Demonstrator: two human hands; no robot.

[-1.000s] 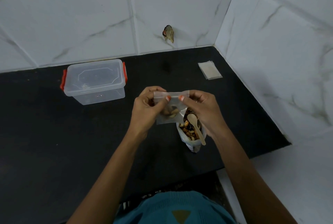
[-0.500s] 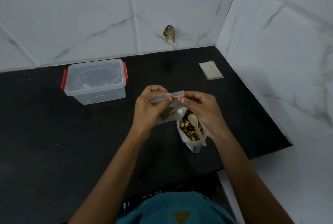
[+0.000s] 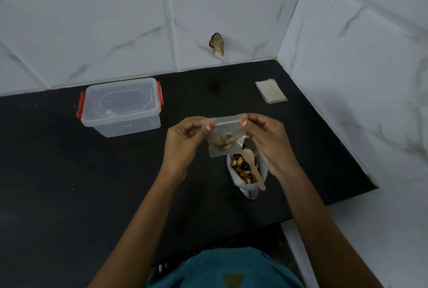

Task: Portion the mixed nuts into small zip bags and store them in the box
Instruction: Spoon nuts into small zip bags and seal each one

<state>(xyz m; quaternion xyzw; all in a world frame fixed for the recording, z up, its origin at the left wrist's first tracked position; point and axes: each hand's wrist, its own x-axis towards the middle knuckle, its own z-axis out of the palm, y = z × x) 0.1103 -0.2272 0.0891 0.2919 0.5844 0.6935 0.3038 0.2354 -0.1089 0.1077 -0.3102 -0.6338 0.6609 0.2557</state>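
Observation:
A small clear zip bag point(image 3: 225, 136) with a few nuts in it hangs above the black counter. My left hand point(image 3: 185, 141) pinches its top left corner and my right hand point(image 3: 268, 141) pinches its top right corner. Below it stands an open bag of mixed nuts point(image 3: 246, 171) with a small wooden spoon point(image 3: 252, 166) resting in it. A clear plastic box point(image 3: 121, 107) with a closed lid and red side clips sits at the back left.
A stack of flat empty zip bags point(image 3: 271, 91) lies at the back right of the counter point(image 3: 69, 183). White marble-pattern walls close the back and right side. The counter's front edge runs near my body.
My two thumbs have moved apart along the zip bag's top strip, from its middle to its corners. The bag now hangs flatter and a little higher.

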